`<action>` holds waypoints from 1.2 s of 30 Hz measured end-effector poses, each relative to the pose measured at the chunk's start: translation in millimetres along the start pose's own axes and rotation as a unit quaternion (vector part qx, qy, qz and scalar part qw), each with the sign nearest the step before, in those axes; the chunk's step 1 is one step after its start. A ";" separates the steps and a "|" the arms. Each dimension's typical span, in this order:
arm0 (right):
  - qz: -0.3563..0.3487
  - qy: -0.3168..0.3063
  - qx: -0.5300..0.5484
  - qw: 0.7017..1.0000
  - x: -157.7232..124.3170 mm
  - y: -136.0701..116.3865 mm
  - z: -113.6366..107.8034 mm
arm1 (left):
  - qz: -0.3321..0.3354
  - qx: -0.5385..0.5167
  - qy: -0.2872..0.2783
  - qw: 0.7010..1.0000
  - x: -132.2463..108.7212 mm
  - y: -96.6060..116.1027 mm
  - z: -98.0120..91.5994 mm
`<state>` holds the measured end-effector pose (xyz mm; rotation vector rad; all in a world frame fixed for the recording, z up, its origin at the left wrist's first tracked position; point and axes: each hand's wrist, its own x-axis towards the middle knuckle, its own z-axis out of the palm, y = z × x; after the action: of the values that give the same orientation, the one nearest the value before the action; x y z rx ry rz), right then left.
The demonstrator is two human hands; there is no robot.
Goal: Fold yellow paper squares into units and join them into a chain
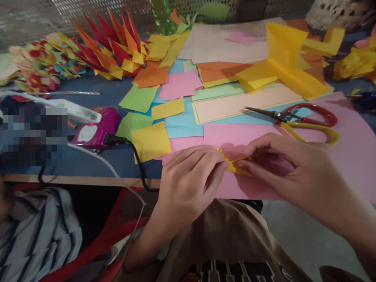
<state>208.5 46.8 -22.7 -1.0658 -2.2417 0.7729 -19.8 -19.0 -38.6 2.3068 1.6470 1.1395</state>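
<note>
Brown shirt (232, 235) closest, then pink sheet (352, 164), with right hand (299, 168) and left hand (190, 172) each closed in a pinch on a small yellow strip (235, 167), held between them over the sheet's near edge. Strip looks part-folded, final shape unsettled and fingers hide detail, so I'd call it mid-work; spiky model (117, 55) and big yellow fold (282, 66) at the back already stand shaped. Around: loose paper (141, 98) piled beyond, scissors (277, 115) just past right hand as likeliest snag, purple adapter (113, 119) well off left.
</note>
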 end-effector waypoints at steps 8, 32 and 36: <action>0.019 0.000 -0.025 1.000 -3.2 2.2 2.0 | -0.001 0.010 0.003 1.000 -1.9 1.3 4.5; -0.166 -0.044 -0.135 0.976 -31.7 -1.5 4.2 | 0.032 0.099 0.064 0.993 -7.1 2.4 5.7; -0.175 -0.046 -0.168 0.969 -43.7 1.1 4.4 | 0.083 0.100 0.041 0.991 -19.0 -1.1 -3.0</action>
<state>229.9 10.8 -36.1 -0.7508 -2.6061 0.3035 -25.1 -35.7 -46.7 2.5956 1.6963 1.1649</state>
